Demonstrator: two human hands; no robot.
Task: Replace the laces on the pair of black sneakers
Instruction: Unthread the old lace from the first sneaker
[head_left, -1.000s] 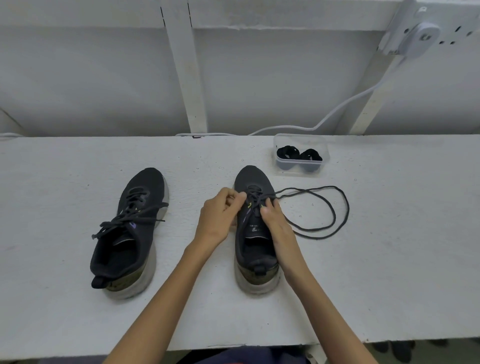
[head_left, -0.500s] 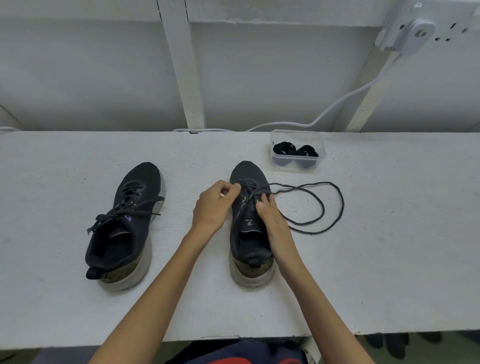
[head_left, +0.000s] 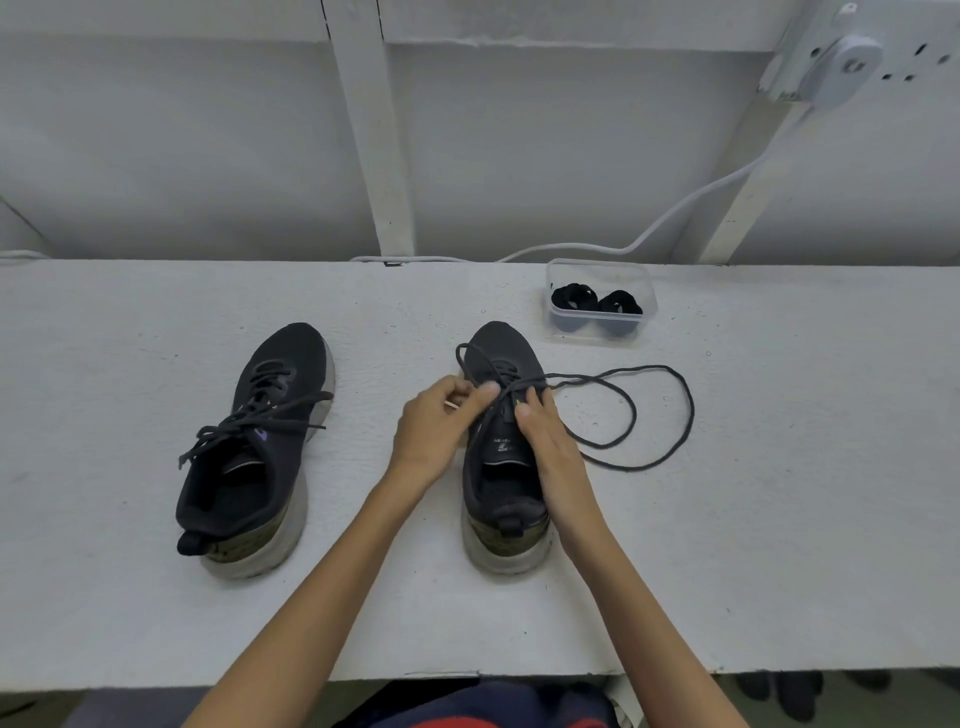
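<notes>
Head view: the center shoe (head_left: 501, 467) looks mid-unlacing, its lace (head_left: 675, 415) trailing right in long loops across the bench (head_left: 779, 519). The left hand (head_left: 436, 426) and right hand (head_left: 545, 441) both pinch the lace at the eyelets. The next move is probably to pull another crossing free. Since a second ago, a slack loop has risen over the toe. The left shoe (head_left: 260, 441) is laced.

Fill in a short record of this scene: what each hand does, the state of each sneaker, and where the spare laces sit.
left hand: pinches the loose lace over the right-side sneaker's eyelets
right hand: grips that sneaker's upper beside the tongue
right-side sneaker: lace slack, trailing in loops on the bench to its right
left-side sneaker: laced, ends untied, untouched
spare laces: two black coils in the clear tub behind the right-side sneaker
</notes>
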